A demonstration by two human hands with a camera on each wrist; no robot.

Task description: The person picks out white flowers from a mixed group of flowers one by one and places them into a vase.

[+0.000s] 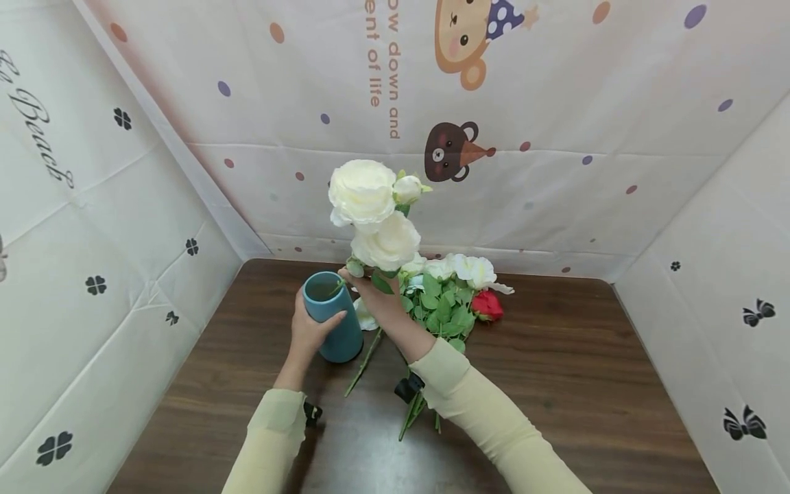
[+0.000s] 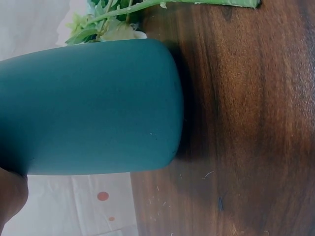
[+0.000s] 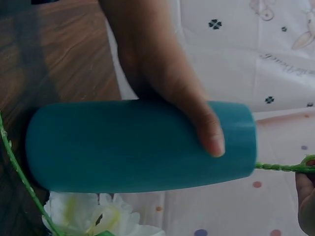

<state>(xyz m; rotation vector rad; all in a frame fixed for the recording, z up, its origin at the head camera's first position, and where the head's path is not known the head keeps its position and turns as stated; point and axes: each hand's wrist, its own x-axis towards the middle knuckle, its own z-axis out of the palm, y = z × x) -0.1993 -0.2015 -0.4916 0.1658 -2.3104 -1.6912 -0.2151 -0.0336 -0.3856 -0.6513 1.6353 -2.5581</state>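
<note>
A teal vase (image 1: 341, 341) stands upright on the wooden table. Around its upper part, my left hand (image 1: 308, 331) grips it, thumb across the near side. My right hand (image 1: 378, 299) pinches the green stem (image 3: 278, 167) of a spray of white flowers (image 1: 385, 240), just beyond the vase's mouth. The stem's lower end goes into that mouth; how deep is hidden by the vase wall. Two full white blooms and a bud rise above my right hand. In the left wrist view, the vase body (image 2: 98, 108) fills much of the picture.
Right of the vase lies a heap of white flowers (image 1: 474, 271) with green leaves, and a red flower (image 1: 487, 305) at its right edge. A single white flower (image 1: 365, 315) lies beside the vase. Printed cloth walls (image 1: 524, 206) surround the dark wooden table (image 1: 543, 384).
</note>
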